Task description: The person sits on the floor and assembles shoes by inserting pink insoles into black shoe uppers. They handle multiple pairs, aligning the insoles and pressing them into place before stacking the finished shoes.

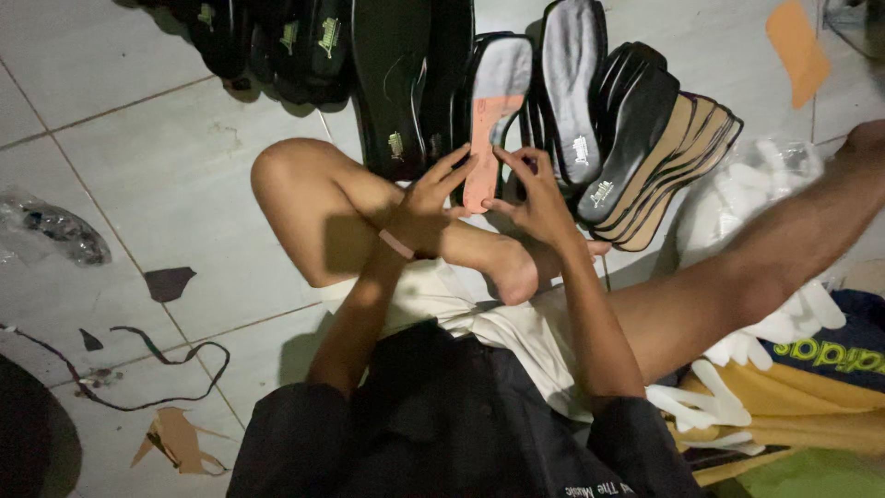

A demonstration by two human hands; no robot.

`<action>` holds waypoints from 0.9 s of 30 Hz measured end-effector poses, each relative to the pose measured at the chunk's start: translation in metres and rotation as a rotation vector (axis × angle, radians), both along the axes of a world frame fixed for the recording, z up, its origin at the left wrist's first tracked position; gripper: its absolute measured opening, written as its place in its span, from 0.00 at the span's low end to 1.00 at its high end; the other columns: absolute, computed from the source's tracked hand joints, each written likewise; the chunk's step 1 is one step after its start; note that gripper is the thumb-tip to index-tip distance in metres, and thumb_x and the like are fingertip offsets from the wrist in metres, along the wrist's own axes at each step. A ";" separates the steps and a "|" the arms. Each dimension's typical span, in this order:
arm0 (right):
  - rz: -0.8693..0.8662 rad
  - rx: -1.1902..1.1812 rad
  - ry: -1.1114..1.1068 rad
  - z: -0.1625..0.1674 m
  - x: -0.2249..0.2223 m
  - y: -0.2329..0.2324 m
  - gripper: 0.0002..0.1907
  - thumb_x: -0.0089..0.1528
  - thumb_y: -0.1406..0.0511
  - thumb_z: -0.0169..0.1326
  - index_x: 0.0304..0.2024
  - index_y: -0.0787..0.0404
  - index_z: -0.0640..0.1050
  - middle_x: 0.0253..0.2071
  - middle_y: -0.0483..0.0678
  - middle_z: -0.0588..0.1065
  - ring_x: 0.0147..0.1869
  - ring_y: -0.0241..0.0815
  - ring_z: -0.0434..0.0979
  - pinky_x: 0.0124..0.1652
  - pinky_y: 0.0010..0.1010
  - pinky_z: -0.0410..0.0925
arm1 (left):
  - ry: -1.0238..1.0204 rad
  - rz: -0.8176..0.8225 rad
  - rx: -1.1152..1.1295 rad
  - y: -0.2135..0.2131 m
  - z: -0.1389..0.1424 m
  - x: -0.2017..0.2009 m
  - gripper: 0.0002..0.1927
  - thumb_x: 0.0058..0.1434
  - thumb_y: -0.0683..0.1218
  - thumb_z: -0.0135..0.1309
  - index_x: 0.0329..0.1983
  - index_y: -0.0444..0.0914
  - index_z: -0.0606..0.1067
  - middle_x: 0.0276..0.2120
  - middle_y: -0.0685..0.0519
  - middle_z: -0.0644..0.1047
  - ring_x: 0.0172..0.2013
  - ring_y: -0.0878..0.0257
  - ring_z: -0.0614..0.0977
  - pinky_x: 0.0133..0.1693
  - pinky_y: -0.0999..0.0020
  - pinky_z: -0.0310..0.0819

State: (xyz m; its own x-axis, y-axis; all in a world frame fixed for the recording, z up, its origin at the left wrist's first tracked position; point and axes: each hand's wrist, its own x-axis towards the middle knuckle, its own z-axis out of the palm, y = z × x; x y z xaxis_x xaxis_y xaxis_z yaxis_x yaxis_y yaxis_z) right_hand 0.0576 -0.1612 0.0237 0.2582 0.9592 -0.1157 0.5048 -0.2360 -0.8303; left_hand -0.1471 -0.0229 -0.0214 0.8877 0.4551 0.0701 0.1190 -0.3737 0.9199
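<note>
Overlapping dark soles (406, 83), edges indistinct

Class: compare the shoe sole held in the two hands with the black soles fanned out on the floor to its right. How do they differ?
The held sole shows a grey and orange-pink face; the black soles are dark with small pale labels. The held sole is gripped at its lower end by the left hand and right hand; the black soles are untouched. The held sole is single; the black soles overlap in a fan. Both are foot-shaped.
</note>
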 end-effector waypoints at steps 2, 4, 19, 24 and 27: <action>0.003 -0.005 -0.011 -0.001 0.001 0.005 0.43 0.54 0.58 0.73 0.70 0.50 0.71 0.59 0.56 0.65 0.64 0.54 0.67 0.60 0.40 0.66 | 0.039 0.020 0.010 -0.002 -0.004 0.001 0.42 0.50 0.39 0.68 0.71 0.36 0.67 0.73 0.41 0.64 0.69 0.45 0.71 0.65 0.61 0.71; 0.002 -0.039 -0.007 -0.001 0.003 0.008 0.44 0.52 0.58 0.73 0.70 0.48 0.71 0.57 0.56 0.65 0.61 0.53 0.68 0.58 0.39 0.66 | 0.047 0.011 0.006 -0.005 -0.008 0.003 0.40 0.49 0.37 0.67 0.68 0.35 0.69 0.71 0.42 0.65 0.67 0.46 0.72 0.64 0.61 0.72; 0.016 -0.034 -0.002 -0.011 0.005 0.006 0.44 0.55 0.59 0.73 0.72 0.48 0.69 0.56 0.55 0.66 0.61 0.52 0.68 0.60 0.39 0.65 | 0.082 0.010 0.118 -0.002 -0.025 0.005 0.34 0.50 0.38 0.63 0.64 0.36 0.73 0.68 0.41 0.68 0.65 0.45 0.72 0.64 0.59 0.71; -0.001 -0.067 0.063 -0.011 0.006 0.006 0.45 0.55 0.59 0.72 0.72 0.50 0.68 0.58 0.54 0.67 0.59 0.51 0.70 0.57 0.36 0.67 | 0.064 -0.025 0.079 0.002 -0.026 0.009 0.36 0.52 0.37 0.63 0.67 0.37 0.71 0.67 0.41 0.68 0.62 0.46 0.74 0.62 0.59 0.72; 0.002 -0.029 0.080 -0.011 0.006 0.008 0.45 0.54 0.59 0.72 0.72 0.51 0.67 0.59 0.54 0.69 0.60 0.50 0.72 0.57 0.36 0.67 | 0.076 -0.015 0.077 0.002 -0.023 0.009 0.36 0.51 0.37 0.62 0.67 0.37 0.71 0.66 0.42 0.69 0.60 0.48 0.75 0.61 0.59 0.73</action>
State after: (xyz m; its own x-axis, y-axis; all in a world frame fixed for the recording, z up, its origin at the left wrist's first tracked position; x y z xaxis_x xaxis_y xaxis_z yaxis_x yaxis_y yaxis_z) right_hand 0.0637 -0.1531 0.0129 0.2453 0.9556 -0.1631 0.4378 -0.2593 -0.8609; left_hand -0.1384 -0.0208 -0.0445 0.8983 0.4379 0.0365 0.1814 -0.4451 0.8769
